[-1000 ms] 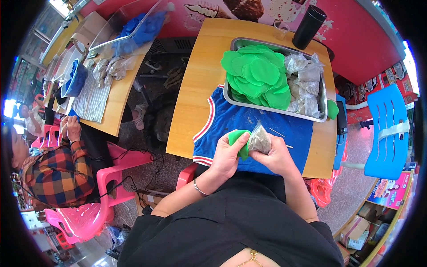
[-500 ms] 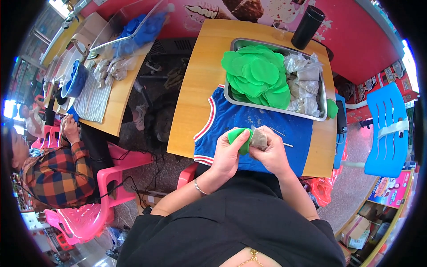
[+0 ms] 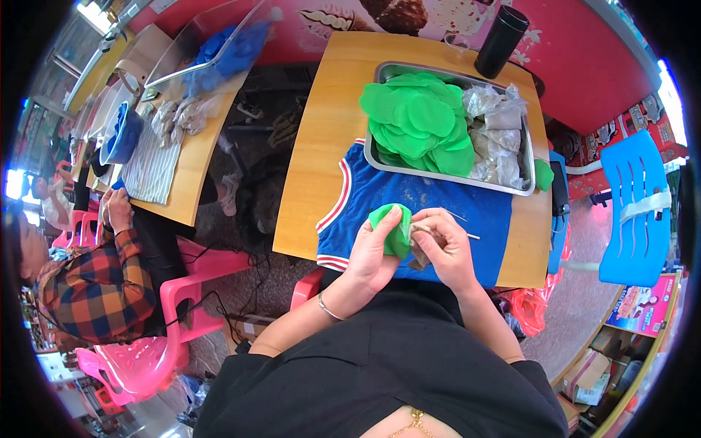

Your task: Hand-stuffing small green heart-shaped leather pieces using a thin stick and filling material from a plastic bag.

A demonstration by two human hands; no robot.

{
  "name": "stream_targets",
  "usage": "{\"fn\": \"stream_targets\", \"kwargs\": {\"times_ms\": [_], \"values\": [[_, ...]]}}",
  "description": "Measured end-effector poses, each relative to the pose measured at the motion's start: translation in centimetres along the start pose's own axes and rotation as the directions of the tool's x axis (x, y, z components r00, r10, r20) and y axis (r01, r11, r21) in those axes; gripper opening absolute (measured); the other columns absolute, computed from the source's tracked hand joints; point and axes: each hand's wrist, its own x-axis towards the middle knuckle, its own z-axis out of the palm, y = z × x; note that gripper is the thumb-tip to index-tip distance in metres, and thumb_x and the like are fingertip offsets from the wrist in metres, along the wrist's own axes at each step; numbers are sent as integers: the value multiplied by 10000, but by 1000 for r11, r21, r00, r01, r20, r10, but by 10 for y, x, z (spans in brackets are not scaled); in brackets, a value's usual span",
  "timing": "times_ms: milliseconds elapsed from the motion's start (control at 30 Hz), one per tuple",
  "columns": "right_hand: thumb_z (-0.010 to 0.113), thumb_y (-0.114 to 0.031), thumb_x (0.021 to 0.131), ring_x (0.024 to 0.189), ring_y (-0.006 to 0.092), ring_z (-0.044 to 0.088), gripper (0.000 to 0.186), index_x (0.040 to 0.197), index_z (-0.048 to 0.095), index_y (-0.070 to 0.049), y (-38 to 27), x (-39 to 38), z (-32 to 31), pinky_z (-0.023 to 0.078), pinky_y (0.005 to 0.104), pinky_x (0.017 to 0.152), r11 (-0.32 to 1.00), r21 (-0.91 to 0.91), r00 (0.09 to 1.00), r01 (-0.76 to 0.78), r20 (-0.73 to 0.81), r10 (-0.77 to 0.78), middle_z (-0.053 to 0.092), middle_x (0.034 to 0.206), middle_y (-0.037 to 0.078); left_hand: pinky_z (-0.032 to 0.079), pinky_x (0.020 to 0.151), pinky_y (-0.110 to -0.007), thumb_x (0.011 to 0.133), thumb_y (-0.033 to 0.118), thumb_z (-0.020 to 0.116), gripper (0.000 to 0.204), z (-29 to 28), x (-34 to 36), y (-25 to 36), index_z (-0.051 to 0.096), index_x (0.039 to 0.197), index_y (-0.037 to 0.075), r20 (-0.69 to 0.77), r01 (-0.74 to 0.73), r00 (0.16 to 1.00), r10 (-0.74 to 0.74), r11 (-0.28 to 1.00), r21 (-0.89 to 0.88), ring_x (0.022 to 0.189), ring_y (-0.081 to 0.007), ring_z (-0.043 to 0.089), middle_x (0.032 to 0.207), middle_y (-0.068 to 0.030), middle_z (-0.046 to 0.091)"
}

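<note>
Near the front of my table, my left hand point(image 3: 371, 259) grips a green, flexible piece point(image 3: 390, 232) between thumb and fingers. Right beside it my right hand point(image 3: 447, 255) pinches a small clear bag point(image 3: 420, 257) of grey-brown material, partly hidden by the fingers and against the green piece. Below both hands is a blue garment point(image 3: 482, 259) with red-and-white trim, with thin pale sticks point(image 3: 471, 236) on it. Behind it a steel tray point(image 3: 528, 175) holds a pile of green round pieces point(image 3: 416, 120) and several filled bags point(image 3: 500, 135).
A black tumbler point(image 3: 501, 40) stands behind the tray. At left, a person in plaid point(image 3: 95, 292) sits on a pink chair point(image 3: 124, 372), hands at another table point(image 3: 197, 168) with bins and cloths. A blue chair point(image 3: 634, 212) is at right.
The green piece has risen slightly and turned. The bag has tipped downward and is more covered by my right fingers, which have shifted up to pinch it near the green piece.
</note>
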Motion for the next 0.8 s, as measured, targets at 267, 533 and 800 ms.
{"fn": "stream_targets", "kwargs": {"times_ms": [267,533,800], "values": [[606,7,799,611,68,553,46,826,570,6,0,-1,-2,436,196,499,905,323,961,-277,88,263,539,987,74,407,610,-194,853,129,609,49,1,0,0,596,837,85,65,-128,991,115,961,247,692,-45,527,765,30,575],[563,62,789,581,52,540,108,866,531,-5,-10,5,1,402,197,447,962,193,981,-194,25,193,560,853,43,405,615,-198,854,128,608,52,7,-2,2,595,837,81,92,-176,983,157,950,257,698,-43,523,772,24,581],[542,97,778,582,77,574,102,832,589,24,-6,1,4,431,200,448,1000,-11,999,22,-37,-22,582,886,82,424,632,-205,852,126,610,45,8,0,1,599,857,83,25,-155,988,154,971,183,749,-51,550,817,9,609]]}}
